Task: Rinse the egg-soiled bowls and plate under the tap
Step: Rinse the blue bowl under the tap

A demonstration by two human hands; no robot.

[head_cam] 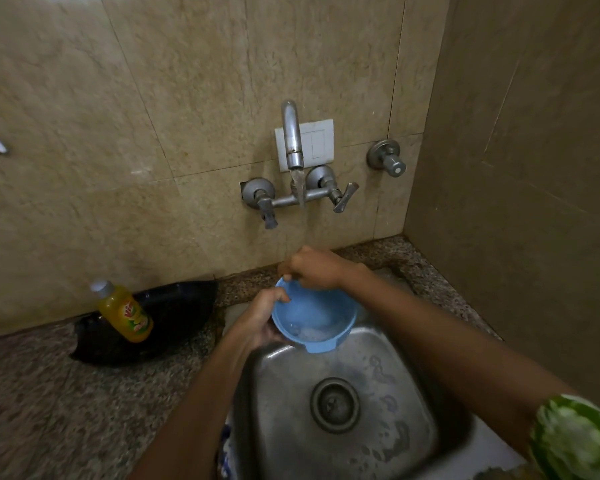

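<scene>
A blue plastic bowl [317,313] is held tilted over the back of the steel sink [284,410], with a little foamy water in its bottom. My left hand [262,322] grips its left rim and wall. My right hand [312,268] is curled on the far rim, fingers reaching inside. The wall tap [293,140] above runs, its stream falling toward my right hand. No other bowl or plate is in sight.
A yellow dish-soap bottle [125,315] leans against a black pan [153,323] on the granite counter [66,410] left of the sink. Tap handles [340,197] and a separate valve [387,159] stick out from the tiled wall. The sink drain [335,405] is uncovered.
</scene>
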